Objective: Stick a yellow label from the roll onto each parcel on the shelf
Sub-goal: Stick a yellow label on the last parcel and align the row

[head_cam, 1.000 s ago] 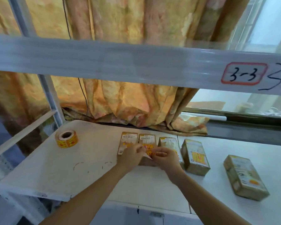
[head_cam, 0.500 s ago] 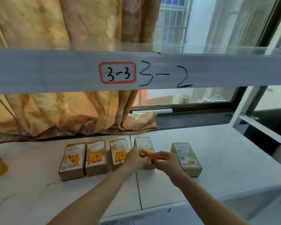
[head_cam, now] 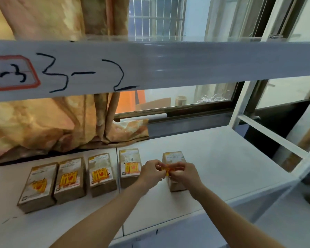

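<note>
Left hand (head_cam: 151,171) and right hand (head_cam: 183,173) pinch a yellow label (head_cam: 169,170) by its edges above the fifth parcel (head_cam: 173,158) on the shelf (head_cam: 222,158). The label is probably thin, limp, self-sticking: hold margins only, keep taut.
</note>
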Action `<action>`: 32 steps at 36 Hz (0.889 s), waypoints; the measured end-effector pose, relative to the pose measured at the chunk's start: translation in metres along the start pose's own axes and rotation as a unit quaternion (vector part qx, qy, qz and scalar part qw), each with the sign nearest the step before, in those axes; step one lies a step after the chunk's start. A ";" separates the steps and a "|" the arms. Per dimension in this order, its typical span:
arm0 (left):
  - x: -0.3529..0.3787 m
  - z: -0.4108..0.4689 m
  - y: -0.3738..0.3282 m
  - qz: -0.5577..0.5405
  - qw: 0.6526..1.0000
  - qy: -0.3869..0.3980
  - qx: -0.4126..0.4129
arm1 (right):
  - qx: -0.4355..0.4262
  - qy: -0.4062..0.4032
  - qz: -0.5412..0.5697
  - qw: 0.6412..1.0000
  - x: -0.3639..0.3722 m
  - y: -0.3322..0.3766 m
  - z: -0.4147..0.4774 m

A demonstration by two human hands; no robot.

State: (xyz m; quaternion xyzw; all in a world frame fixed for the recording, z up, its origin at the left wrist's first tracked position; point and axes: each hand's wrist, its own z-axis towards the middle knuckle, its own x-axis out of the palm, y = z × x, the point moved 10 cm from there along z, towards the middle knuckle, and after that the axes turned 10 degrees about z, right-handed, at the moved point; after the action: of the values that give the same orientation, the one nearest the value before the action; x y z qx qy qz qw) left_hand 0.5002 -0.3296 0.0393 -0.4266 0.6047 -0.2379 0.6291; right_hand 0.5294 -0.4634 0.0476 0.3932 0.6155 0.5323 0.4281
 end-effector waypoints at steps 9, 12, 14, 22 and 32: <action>0.041 0.030 -0.017 0.059 0.998 -0.023 0.002 | -0.047 -0.032 -0.196 0.979 -0.042 -0.009 0.031; 0.050 0.035 -0.015 0.075 0.997 -0.028 -0.006 | -0.050 -0.023 -0.229 0.972 -0.044 -0.017 0.039; 0.054 0.037 -0.012 0.092 0.995 -0.038 -0.009 | -0.054 -0.015 -0.247 0.967 -0.043 -0.021 0.043; 0.060 0.032 -0.008 0.147 0.987 -0.065 -0.002 | -0.064 -0.009 -0.274 0.959 -0.037 -0.038 0.046; 0.060 0.027 -0.008 0.140 0.986 -0.091 -0.010 | -0.095 -0.025 -0.284 0.954 -0.029 -0.044 0.040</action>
State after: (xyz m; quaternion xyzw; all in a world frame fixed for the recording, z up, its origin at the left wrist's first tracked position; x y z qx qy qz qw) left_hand 0.5374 -0.3762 0.0096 -0.3635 0.6014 -0.1017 0.7042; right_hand 0.5755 -0.4837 0.0049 0.1729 0.6370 0.4350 0.6124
